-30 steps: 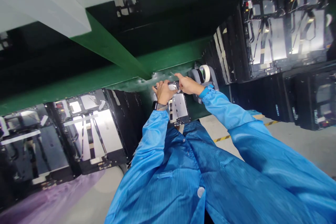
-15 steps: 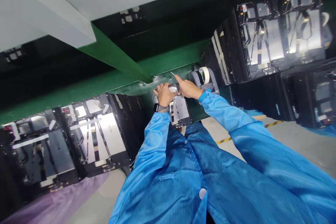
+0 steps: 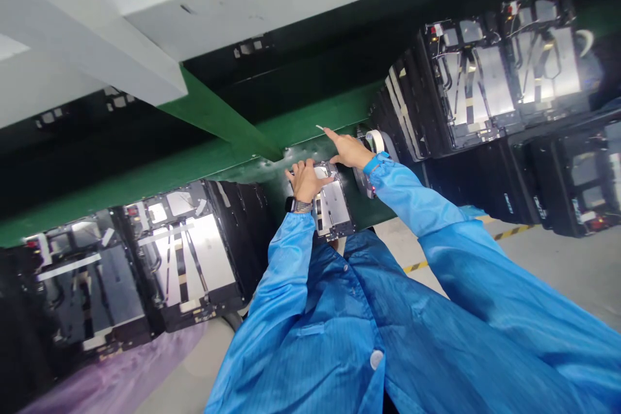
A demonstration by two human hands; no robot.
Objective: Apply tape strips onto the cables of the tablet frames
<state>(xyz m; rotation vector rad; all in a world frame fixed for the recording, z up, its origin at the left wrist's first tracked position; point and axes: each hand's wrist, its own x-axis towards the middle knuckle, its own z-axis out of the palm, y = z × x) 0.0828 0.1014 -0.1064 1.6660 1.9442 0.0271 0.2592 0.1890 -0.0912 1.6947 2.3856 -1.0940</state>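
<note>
Held by its upper end, a black-framed electronic panel (image 3: 332, 205) with a silver plate and ribbon cables, just below and ahead of the left hand (image 3: 305, 182). Fingers (image 3: 295, 172) of that hand curled firmly over the panel's top edge, a grasp seemingly meant to pin the panel steady rather than lift it. On the left wrist, a metal-banded wristwatch (image 3: 297, 206).

Just to the right of that grip, the right hand (image 3: 349, 152), open and grasping nothing visible: fingers extended, index fingertip (image 3: 326, 132) pointing up and away, a thin white strip (image 3: 319, 127) just beyond it. Thumb close to the panel's upper corner, with any contact impossible to tell.

Directly past the right wrist and partly hidden by it, a roll of white tape (image 3: 374, 141) on a grey dispenser (image 3: 391, 152), probably positioned there for easy reach and the nearest obstacle to that hand. Beyond both hands, a green steel beam (image 3: 218, 165) running across the view. To the left of the hands, a stack of black carriers with silver panels (image 3: 182, 259); to the right, more of the same (image 3: 473, 84). Below the hands, blue antistatic sleeves (image 3: 291, 259) and a yellow-and-black floor stripe (image 3: 422, 265).
</note>
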